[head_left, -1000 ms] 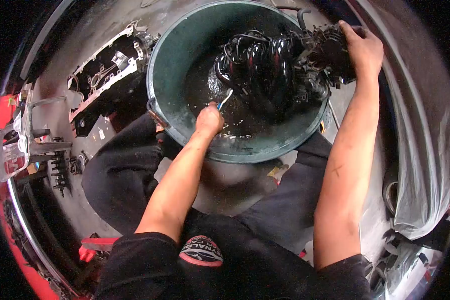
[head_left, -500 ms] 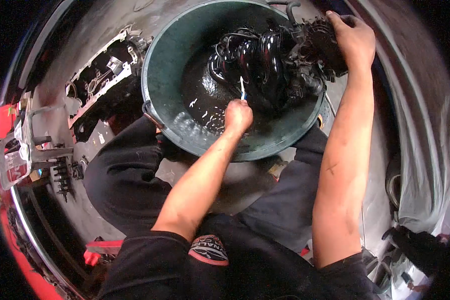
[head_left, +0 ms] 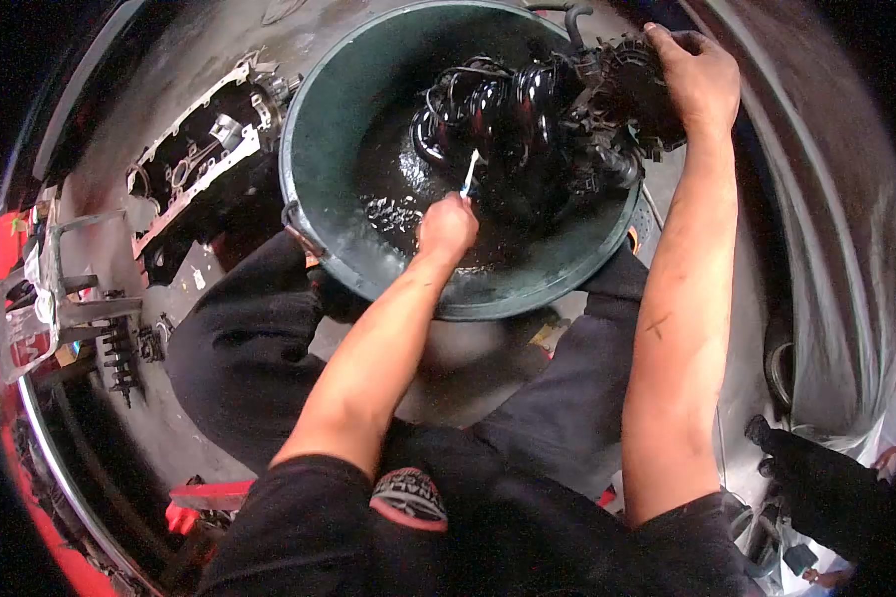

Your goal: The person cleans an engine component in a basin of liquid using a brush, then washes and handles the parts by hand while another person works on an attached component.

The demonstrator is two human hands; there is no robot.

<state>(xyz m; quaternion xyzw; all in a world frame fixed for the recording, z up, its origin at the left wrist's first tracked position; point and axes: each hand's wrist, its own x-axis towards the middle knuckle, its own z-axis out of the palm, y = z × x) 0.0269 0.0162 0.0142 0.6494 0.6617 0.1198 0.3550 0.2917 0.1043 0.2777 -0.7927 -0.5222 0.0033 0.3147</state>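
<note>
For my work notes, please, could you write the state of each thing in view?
left hand: closed around the small brush
small brush: held, white end exposed
right hand: gripping one end of the engine part
engine part: glossy, partly inside the tub
tub: open-topped, dark liquid inside
engine block: on the floor, open, piston visible

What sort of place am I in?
Probably an engine repair workshop: there's an oblong, open metal engine block, a dark metal crankshaft-like part, and a glossy black curved-tube manifold.
</note>
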